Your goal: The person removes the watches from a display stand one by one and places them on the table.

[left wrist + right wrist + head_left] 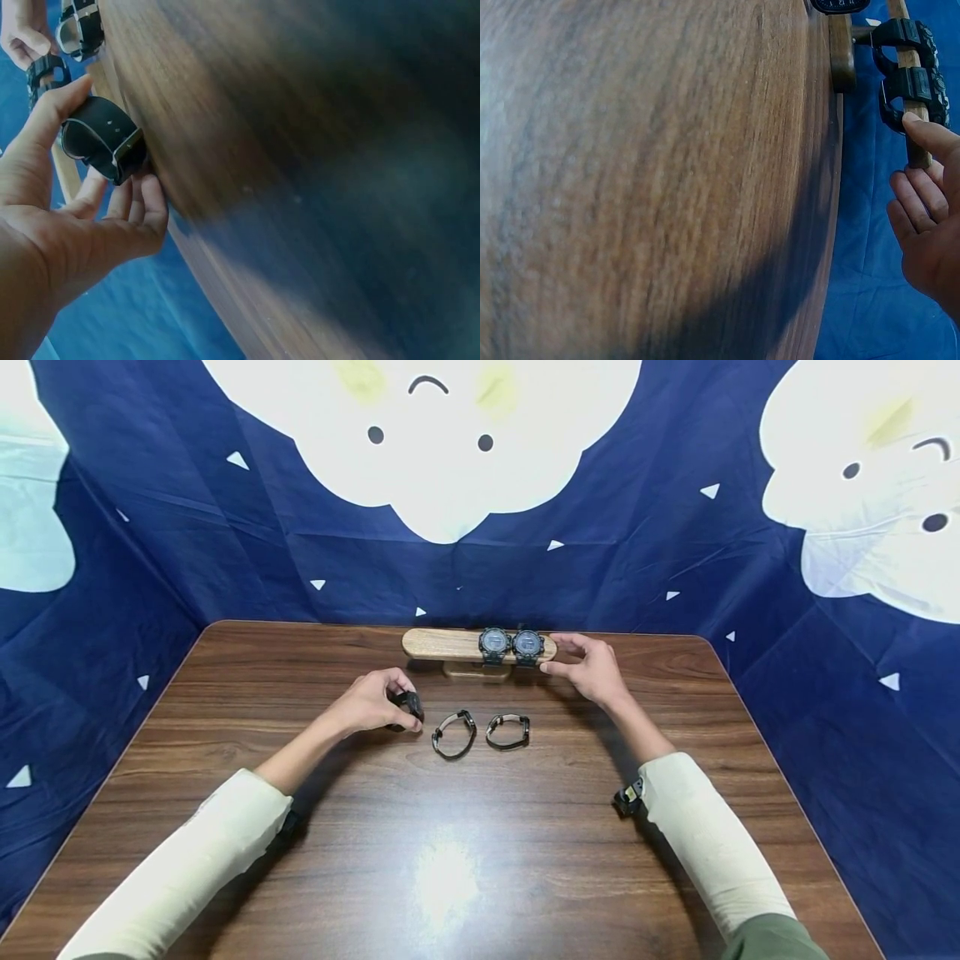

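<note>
My left hand (367,702) grips a black wristwatch (411,702) just above the table, left of centre. Its strap (109,120) is closed into a loop, with the thumb on one side and fingers on the other. At the back, a light wooden watch stand (441,645) has a raised bar with rounded ends. Two chunky black watches, a left one (494,643) and a right one (528,645), are strapped side by side around its right half. My right hand (595,672) pinches the bar's right end (919,157), thumb in front and fingers behind.
Two more looped watches lie on their sides on the brown wooden table (360,860), a left one (471,723) and a right one (525,732), in front of the stand. A blue cloth backdrop (262,560) with white clouds rises behind the table's far edge.
</note>
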A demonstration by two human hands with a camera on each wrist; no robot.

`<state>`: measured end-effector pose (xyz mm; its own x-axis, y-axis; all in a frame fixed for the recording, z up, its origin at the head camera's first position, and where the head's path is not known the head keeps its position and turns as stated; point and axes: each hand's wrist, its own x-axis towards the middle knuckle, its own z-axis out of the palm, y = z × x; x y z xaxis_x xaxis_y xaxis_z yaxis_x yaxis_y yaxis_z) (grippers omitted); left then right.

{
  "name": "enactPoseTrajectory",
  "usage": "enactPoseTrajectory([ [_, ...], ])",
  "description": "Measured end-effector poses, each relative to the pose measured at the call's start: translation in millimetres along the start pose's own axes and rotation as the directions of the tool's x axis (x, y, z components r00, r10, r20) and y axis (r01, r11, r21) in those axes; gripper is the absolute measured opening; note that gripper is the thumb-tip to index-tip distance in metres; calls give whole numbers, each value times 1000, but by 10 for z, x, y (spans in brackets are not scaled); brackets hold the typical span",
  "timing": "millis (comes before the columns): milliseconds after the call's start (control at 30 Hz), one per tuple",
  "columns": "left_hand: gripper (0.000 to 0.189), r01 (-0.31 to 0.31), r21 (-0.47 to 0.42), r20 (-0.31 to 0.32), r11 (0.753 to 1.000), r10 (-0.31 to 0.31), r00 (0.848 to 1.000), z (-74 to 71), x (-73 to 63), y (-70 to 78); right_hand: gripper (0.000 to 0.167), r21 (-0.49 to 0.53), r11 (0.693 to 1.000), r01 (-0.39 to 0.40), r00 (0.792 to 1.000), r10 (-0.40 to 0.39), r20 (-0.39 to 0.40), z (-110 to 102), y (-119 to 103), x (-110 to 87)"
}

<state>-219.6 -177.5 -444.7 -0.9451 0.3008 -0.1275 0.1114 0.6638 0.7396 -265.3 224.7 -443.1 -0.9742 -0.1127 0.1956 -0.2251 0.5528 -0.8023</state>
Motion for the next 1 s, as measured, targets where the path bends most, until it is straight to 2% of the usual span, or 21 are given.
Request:
enactPoseTrajectory([
  [400, 54, 21, 58, 45, 998, -23, 999, 38, 33, 0, 58, 4, 1000, -10, 1000, 10, 6, -8, 9, -5],
  [500, 57, 2, 71, 35, 998, -4, 999, 83, 157, -188, 59, 11, 1000, -12, 1000, 12, 6, -9, 9, -2],
  [533, 57, 0, 76, 38, 997, -2, 999, 81, 164, -191, 59, 13, 1000, -10, 1000, 10, 6, -8, 10, -1],
  [600, 60, -15, 96, 33, 995, 11, 999, 121, 281, -363, 59, 12, 1000, -8, 1000, 8, 6, -7, 9, 1],
  [667, 61, -10, 93, 53, 996, 5, 999, 104, 267, -325, 59, 6, 1000, -9, 1000, 9, 6, -6, 10, 3],
  [700, 60, -25, 88, 55, 996, 20, 998, 109, 277, -351, 59, 4, 1000, -8, 1000, 8, 6, -5, 8, 4],
  [733, 58, -25, 83, 60, 996, 20, 998, 96, 238, -290, 59, 2, 1000, -8, 1000, 8, 6, -3, 6, 4],
  [767, 58, -32, 82, 60, 996, 28, 998, 101, 250, -313, 59, 1, 1000, -9, 1000, 9, 6, -1, 3, 5],
  [833, 56, -40, 73, 66, 997, 35, 997, 83, 193, -232, 58, -1, 1000, -9, 1000, 9, 5, 0, 1, 7],
  [900, 57, -54, 82, 58, 995, 49, 997, 108, 238, -313, 58, 0, 1000, -8, 1000, 8, 4, 0, -1, 6],
  [933, 59, -45, 84, 64, 995, 40, 997, 101, 226, -285, 58, 0, 1000, -6, 1000, 6, 5, -1, 1, 6],
  [1000, 62, -46, 101, 53, 994, 41, 998, 140, 296, -397, 58, 1, 1000, -2, 1000, 2, 5, -3, 7, 5],
])
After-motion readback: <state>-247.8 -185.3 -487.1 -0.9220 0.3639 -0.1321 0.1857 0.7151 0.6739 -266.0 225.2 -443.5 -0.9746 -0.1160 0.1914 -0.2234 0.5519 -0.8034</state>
